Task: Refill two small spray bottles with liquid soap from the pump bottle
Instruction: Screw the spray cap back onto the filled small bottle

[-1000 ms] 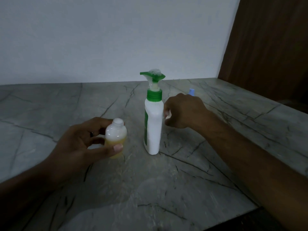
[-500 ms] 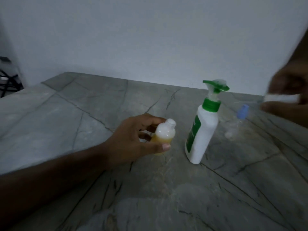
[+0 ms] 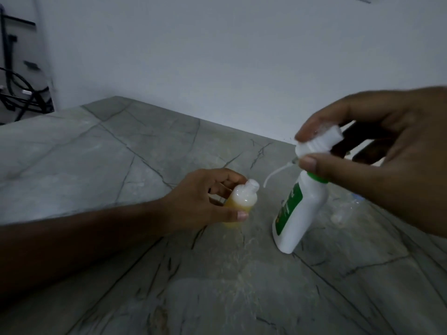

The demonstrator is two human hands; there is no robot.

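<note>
1. Your left hand (image 3: 205,201) grips the small spray bottle (image 3: 238,204), thumb low in front and fingers curled behind. Same hold as a second ago. The bottle stands on the grey marble counter (image 3: 121,165), neck open, with yellowish soap in the lower part.

2. The change is in your right hand (image 3: 377,160). A second ago it was down behind the pump bottle; half a second ago it was blurred at the right edge, carrying something white. Now it is raised close to the camera, pinching the white spray cap (image 3: 319,141) between thumb and forefinger, with the dip tube (image 3: 275,175) curving down towards the open neck.

3. Meaning, as I judge it: this bottle is filled and you are at the capping step. The tube tip is near the neck but not yet in it.

4. The pump bottle (image 3: 300,213) stands just right of the small bottle. Its green collar shows, but your right hand hides the pump head.

5. The second spray bottle (image 3: 346,209), clear with a blue cap, lies behind the pump bottle, mostly hidden and blurred. It looks empty, so roughly half the task remains.

6. Next: thread the tube into the neck first, keep your left hand steady, then twist. Soap on the cap may make it slip.
</note>
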